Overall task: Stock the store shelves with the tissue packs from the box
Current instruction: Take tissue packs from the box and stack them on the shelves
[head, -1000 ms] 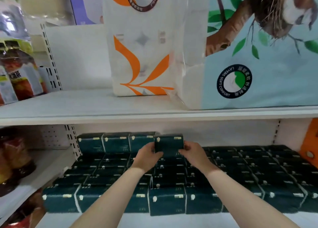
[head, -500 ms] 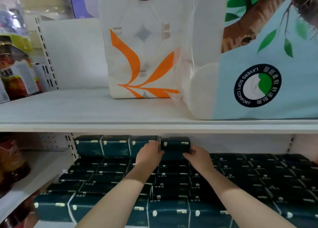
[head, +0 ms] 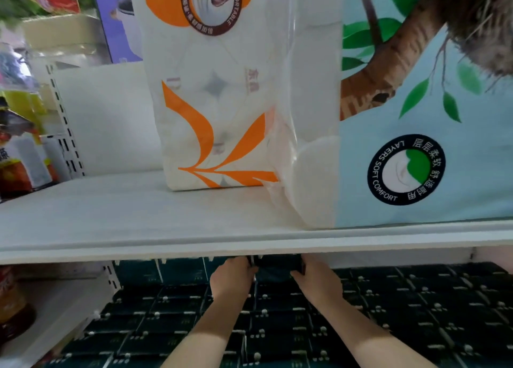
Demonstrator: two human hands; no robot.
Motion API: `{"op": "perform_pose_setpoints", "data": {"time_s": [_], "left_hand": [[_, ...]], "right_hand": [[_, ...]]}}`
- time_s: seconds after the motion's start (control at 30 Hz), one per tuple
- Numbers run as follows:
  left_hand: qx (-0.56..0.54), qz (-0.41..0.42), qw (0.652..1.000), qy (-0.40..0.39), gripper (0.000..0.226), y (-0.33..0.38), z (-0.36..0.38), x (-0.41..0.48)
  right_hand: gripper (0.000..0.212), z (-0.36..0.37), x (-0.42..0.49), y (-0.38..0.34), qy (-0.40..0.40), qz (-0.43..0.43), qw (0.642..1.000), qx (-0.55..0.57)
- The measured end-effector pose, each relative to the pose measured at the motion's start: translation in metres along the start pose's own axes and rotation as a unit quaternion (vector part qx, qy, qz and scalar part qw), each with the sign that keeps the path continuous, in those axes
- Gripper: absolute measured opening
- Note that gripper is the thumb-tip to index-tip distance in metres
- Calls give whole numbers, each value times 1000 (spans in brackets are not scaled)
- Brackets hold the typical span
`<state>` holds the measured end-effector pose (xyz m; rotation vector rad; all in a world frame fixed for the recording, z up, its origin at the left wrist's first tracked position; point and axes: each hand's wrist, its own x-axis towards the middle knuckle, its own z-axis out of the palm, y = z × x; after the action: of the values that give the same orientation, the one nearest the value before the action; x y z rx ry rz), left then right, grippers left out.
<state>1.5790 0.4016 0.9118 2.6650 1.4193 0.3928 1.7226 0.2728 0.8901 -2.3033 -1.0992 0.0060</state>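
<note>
**Position.** One dark tissue pack (head: 276, 270) is held at the back of the bay beneath the white shelf board (head: 166, 249). The top of the pack is hidden by the front edge of the board. The pack is grasped at both ends: the left grip (head: 232, 277) is closed on its left end and the right grip (head: 316, 281) on its right end. The fingertips are partly hidden by the board. The pack lies above the flat layer of packs (head: 388, 301) and just beside the standing back row (head: 180, 270) on its left. Whether it is seated on that layer cannot be told.

**Step in hand.** The pack is judged to be in the course of being placed as the next member of the back row.

**Hazards.**
- The underside of the board may be struck by the knuckles or the pack, because little clearance is left above them.
- The pack may tip forward if it is released before its base is seated.
- The back row may be shifted or toppled if the pack is pressed too hard to the left.
- The soft pack may be dented if the ends are squeezed too firmly.
- The pack may be set crooked, because the placement point is screened from view.
- The blue bag (head: 416, 173) stands at the board's front edge and could be disturbed by a knock from beneath.
</note>
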Motion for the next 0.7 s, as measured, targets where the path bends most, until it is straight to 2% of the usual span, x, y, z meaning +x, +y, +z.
{"op": "perform_pose_setpoints", "data": {"time_s": [0.13,0.3,0.4,0.47,0.6,0.7], "left_hand": [[-11,17,1000,-10,38,1,-10,-6],[-27,36,999,-3,42,-12,-22,-30],[-30,40,999,9,39,-26,-31,-48],[-19,50,999,-1,40,-33,-38,-59],[-69,81,993,-54,66,-49,-56,-80],[-83,129,988,-33,75,-69,-76,-102]], "right_hand": [[32,-14,-12,9,-33,-9,999,-7],[49,-32,-37,15,-60,-18,998,-12],[47,-35,-56,5,-99,-25,995,1],[55,-36,-68,-7,-121,-12,992,-30],[71,-38,-89,-38,-145,-25,989,-23],[70,-40,-110,-66,-132,-95,987,-13]]}}
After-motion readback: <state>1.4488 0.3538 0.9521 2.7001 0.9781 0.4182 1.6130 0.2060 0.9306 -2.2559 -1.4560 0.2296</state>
